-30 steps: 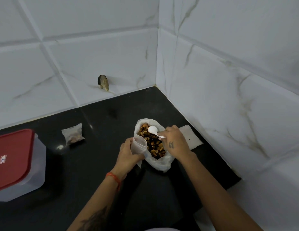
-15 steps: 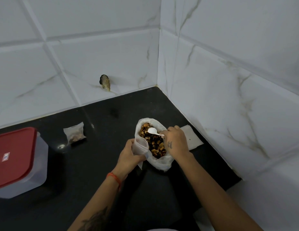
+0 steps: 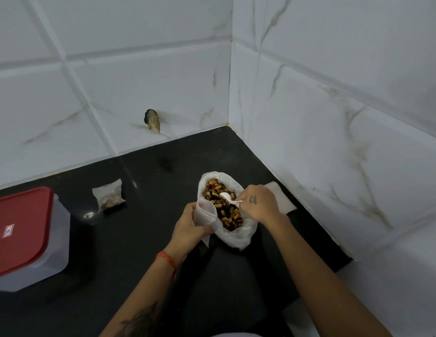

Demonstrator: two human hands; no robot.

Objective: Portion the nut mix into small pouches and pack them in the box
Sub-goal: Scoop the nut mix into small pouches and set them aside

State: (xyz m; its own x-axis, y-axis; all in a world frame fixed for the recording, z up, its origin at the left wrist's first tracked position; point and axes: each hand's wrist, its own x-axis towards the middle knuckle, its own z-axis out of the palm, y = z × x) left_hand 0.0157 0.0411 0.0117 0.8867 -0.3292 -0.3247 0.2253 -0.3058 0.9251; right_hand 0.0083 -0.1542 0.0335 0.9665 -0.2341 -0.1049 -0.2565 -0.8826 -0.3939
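Head view: my right hand point(image 3: 259, 203) is gripping the spoon point(image 3: 226, 197) in the nut mix point(image 3: 224, 205), my left hand point(image 3: 189, 226) is holding a small pouch point(image 3: 205, 214) open; next I am lifting a scoop into it.

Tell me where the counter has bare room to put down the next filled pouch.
Bare counter lies between the filled pouch and the nut bag, and behind both toward the wall. It is crowded at the bag, where left hand, right hand and spoon work.

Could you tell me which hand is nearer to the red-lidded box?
Left. The left hand holds a pouch right of the box; the right hand is farther right, holding the spoon.
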